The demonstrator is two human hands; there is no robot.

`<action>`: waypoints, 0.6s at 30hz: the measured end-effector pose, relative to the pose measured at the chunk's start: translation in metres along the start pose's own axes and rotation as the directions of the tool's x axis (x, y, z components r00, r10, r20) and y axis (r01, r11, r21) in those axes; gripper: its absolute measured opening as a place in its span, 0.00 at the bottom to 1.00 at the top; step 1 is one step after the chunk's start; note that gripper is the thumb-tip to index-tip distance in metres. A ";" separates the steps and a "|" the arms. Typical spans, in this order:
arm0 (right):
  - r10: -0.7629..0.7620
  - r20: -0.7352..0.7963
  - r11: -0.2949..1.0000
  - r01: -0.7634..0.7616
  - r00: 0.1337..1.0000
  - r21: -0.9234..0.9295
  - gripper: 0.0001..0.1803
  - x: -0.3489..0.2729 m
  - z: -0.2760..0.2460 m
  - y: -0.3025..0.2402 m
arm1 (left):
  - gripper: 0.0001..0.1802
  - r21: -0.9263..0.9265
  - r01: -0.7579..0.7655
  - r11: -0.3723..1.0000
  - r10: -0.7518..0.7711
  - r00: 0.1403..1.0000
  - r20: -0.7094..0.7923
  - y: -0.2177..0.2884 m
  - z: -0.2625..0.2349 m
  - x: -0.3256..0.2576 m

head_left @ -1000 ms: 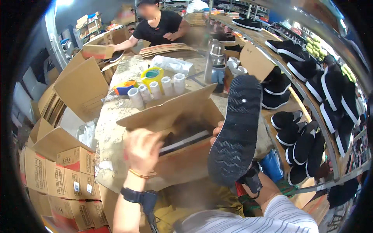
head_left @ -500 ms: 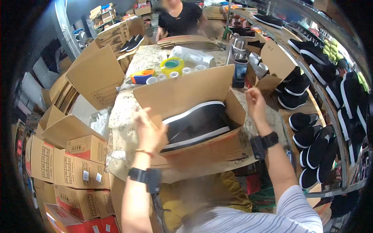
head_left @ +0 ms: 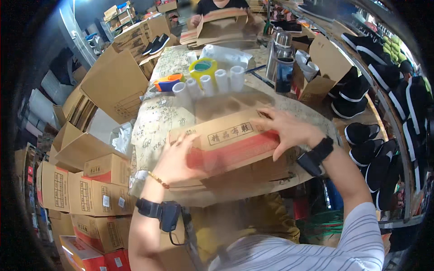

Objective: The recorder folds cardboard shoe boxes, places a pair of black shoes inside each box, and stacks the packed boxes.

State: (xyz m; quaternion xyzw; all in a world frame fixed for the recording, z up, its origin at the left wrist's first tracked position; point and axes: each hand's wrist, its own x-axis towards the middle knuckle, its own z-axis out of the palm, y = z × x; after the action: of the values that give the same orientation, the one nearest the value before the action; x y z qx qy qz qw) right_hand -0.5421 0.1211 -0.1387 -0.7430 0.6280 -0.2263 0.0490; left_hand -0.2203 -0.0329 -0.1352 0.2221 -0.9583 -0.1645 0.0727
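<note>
A cardboard shoe box with a red band and dark print lies with its lid folded down on the worktable in front of me. My left hand grips the box's left end, fingers over the lid. At the right end, my right hand clasps the box, fingers spread over the top and thumb down the front. The lid hides whatever is inside. Beyond the box stand several white rolls, a yellow tape roll and an orange-and-blue tape dispenser.
Stacked shoe boxes fill the left side. Black shoes with white soles crowd the right-hand shelves. A steel flask and a dark bottle stand at the far right of the table. Across it, a person handles an open cardboard box.
The shoe box has gone from open, with black shoes showing, to lid down. Both my hands have come onto it. Across the table, the person now has an open box.
</note>
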 end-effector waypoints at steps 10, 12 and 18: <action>-0.039 0.114 0.974 0.063 0.993 -0.217 0.52 0.007 0.014 -0.014 | 0.67 0.374 0.079 0.924 -0.131 0.984 0.118 0.032 0.015 0.022; -0.106 -0.014 0.924 0.093 0.994 -0.371 0.48 -0.004 0.039 -0.010 | 0.64 0.291 0.029 0.956 0.013 0.990 -0.141 0.034 0.030 0.009; 0.584 0.214 -0.038 -0.237 0.783 0.971 0.31 -0.054 0.077 0.034 | 0.54 0.354 -0.096 0.930 0.216 0.924 -0.316 0.034 0.058 -0.025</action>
State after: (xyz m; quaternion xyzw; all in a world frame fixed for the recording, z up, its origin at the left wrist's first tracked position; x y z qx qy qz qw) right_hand -0.5484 0.1488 -0.2346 -0.2543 0.5097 -0.6489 0.5045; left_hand -0.2244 0.0233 -0.1797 0.1788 -0.9586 0.0478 0.2165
